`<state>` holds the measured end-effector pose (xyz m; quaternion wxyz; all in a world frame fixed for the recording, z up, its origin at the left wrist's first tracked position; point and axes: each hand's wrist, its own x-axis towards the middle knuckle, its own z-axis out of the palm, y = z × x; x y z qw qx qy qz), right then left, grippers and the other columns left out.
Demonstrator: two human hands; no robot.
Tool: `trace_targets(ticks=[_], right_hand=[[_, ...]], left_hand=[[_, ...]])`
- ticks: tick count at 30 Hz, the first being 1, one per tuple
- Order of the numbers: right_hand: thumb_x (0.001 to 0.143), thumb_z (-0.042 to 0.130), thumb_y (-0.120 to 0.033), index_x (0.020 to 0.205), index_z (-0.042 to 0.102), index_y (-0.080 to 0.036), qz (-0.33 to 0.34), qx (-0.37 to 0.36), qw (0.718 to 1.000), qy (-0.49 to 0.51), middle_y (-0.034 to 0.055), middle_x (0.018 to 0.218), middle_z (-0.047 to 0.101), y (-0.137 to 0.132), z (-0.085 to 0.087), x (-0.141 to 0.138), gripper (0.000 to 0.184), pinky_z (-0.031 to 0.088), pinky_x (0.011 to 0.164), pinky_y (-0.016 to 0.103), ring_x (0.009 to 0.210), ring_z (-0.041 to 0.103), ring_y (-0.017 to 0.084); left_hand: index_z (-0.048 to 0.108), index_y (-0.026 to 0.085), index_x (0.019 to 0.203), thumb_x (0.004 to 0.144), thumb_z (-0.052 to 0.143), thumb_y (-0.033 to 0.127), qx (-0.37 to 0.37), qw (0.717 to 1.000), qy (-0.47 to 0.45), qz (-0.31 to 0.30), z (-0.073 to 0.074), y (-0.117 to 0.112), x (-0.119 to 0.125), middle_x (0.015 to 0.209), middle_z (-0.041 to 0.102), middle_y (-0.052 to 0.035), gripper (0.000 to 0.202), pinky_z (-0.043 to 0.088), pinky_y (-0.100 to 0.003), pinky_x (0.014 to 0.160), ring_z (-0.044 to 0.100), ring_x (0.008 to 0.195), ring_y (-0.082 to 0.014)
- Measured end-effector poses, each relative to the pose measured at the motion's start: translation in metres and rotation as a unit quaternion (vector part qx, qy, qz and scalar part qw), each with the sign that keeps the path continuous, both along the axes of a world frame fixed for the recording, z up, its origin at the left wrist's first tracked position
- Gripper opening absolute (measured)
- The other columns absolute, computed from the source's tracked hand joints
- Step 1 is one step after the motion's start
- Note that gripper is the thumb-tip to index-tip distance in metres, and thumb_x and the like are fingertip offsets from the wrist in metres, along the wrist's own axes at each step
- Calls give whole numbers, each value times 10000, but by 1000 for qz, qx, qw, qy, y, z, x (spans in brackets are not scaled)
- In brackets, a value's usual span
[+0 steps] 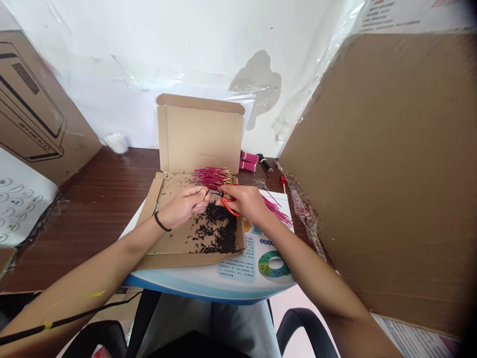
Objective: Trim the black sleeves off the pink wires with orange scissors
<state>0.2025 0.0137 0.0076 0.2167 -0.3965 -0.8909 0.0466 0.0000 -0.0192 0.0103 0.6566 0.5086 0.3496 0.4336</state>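
My right hand is closed round the red handles of a small tool, either pliers or scissors, whose dark tip points left. My left hand is pinched shut right at that tip, on something thin I cannot make out. Both hands hover over an open flat cardboard box with a heap of small dark bits in it. A pile of pink wires with gold ends lies at the box's back. More pink wires lie behind my right hand.
The box rests on a printed white board over my lap, against a brown wooden table. A large cardboard sheet stands at the right, a printed carton at the left. Bundled pink wires and a black tool lie near the wall.
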Motion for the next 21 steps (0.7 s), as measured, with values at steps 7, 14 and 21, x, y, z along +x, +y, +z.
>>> trace_targets(ticks=[7, 14, 21], right_hand=[[884, 642, -460, 1120, 713, -184, -11, 21, 1000, 15, 89, 955, 753, 6, 0, 2, 370, 420, 663, 278, 853, 661, 192], [811, 686, -330, 1163, 680, -172, -38, -179, 926, 331, 61, 927, 764, -3, -5, -11, 386, 543, 775, 319, 808, 692, 160], [795, 644, -249, 1111, 701, -181, 30, -164, 937, 307, 68, 978, 774, -10, -14, -20, 328, 553, 784, 321, 833, 709, 173]], left_hand=[[501, 177, 610, 729, 706, 270, -95, 991, -72, -66, 3, 4, -8, 478, 254, 79, 255, 173, -209, 433, 185, 435, -59], [572, 154, 655, 752, 739, 396, -104, 992, 9, -72, -9, 14, -12, 464, 317, 76, 310, 153, -186, 408, 226, 394, -34], [593, 143, 671, 750, 743, 461, -85, 992, 57, -75, -16, 14, -9, 466, 315, 79, 360, 133, -184, 408, 216, 396, -27]])
